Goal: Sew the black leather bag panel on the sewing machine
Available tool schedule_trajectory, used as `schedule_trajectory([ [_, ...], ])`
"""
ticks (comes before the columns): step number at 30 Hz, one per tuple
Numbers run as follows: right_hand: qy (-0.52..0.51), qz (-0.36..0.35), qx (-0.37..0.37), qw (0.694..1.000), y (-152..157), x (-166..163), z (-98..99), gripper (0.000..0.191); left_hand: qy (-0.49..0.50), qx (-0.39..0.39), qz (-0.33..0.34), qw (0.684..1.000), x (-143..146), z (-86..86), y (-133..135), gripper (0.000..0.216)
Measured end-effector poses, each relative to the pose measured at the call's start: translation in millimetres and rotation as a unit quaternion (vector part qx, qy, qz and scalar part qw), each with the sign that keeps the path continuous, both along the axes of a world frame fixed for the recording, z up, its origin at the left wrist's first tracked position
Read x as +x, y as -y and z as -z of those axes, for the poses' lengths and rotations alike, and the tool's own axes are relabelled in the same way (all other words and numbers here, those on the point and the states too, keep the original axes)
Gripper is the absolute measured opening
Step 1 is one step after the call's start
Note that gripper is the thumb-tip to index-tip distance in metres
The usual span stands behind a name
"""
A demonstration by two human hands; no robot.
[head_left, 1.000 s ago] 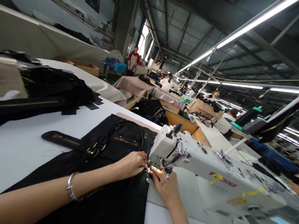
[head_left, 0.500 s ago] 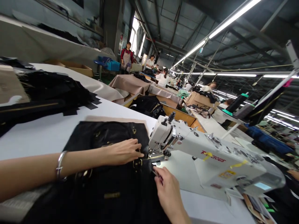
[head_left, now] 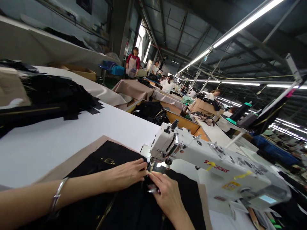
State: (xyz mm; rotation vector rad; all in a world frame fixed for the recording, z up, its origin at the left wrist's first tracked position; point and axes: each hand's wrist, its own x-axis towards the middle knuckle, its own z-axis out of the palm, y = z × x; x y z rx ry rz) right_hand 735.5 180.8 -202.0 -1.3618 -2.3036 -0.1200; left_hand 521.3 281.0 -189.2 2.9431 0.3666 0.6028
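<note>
Black bag fabric (head_left: 129, 207) with gold-coloured fittings and a pinkish-beige lining (head_left: 79, 158) lies under the head of a white sewing machine (head_left: 165, 143). My left hand (head_left: 129, 175), with a silver bangle at the wrist, presses its bunched fingertips on the fabric just before the needle area. Close beside it, my right hand (head_left: 169, 195) pinches the fabric edge near a gold zip. A small shiny metal tool (head_left: 153, 190) sits in the curl of my right fingers; it is blurred, so its kind is unclear. The fingertips of both hands nearly touch.
A stack of black pieces (head_left: 59, 92) lies on the white table (head_left: 115, 121) at left. Behind the machine stands a box (head_left: 187, 123) holding black bags (head_left: 153, 111). Thread cones (head_left: 241, 113) stand at right. Several people work farther back; one wears an apron (head_left: 131, 67).
The black bag fabric has been turned and shifted, so its beige lining now shows along the left and right. My right hand has moved left and up, close to my left hand, which went slightly down.
</note>
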Motion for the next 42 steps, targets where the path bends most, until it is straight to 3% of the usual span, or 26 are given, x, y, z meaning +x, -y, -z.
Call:
schedule_trajectory([
  [3, 0.013, -0.025, 0.022, 0.999, -2.2, 6.8, -2.4, 0.046, 0.031, -0.182, 0.037, 0.982, -6.3, -21.5, -21.6, 0.027],
  [5, 0.014, -0.030, 0.027, 0.999, -0.8, 11.8, -2.3, 0.044, 0.026, -0.234, 0.057, 0.970, -7.8, -31.4, -30.1, 0.029],
  [7, 0.021, -0.030, 0.024, 0.999, 2.8, 18.1, -2.4, 0.051, -0.007, -0.195, 0.067, 0.978, -7.2, -34.0, -29.7, 0.024],
  [10, 0.052, -0.018, 0.046, 0.997, 10.8, 32.8, -7.2, 0.063, -0.053, -0.010, 0.051, 0.997, -4.6, -25.1, -17.4, 0.007],
  [13, 0.094, 0.004, 0.065, 0.993, 19.6, 48.5, -15.8, 0.070, -0.065, 0.124, 0.041, 0.989, -2.6, -13.8, -6.1, 0.011],
  [16, 0.104, 0.044, 0.055, 0.992, 26.0, 46.5, -18.7, 0.065, -0.062, 0.114, 0.041, 0.991, -1.9, -11.3, -3.4, 0.009],
  [19, 0.063, 0.087, 0.059, 0.992, 27.2, 20.8, -9.7, 0.051, -0.043, 0.071, 0.036, 0.996, -2.1, -11.5, -4.3, 0.010],
  [23, 0.014, 0.075, 0.085, 0.993, 20.3, -9.2, 8.2, 0.049, -0.020, 0.069, 0.021, 0.997, -1.0, -1.6, -3.1, 0.006],
  [27, -0.006, 0.046, 0.084, 0.995, 12.4, -4.8, 17.1, 0.050, 0.000, 0.066, 0.023, 0.998, 1.3, 11.3, 0.0, 0.004],
  [31, -0.018, 0.040, 0.066, 0.997, 9.4, 4.7, 21.0, 0.052, 0.003, 0.081, 0.023, 0.996, 2.1, 12.8, 3.3, 0.007],
  [42, -0.003, 0.069, 0.033, 0.997, 4.8, -1.0, 10.9, 0.058, 0.023, 0.117, 0.009, 0.993, 7.0, 18.4, -8.0, 0.009],
])
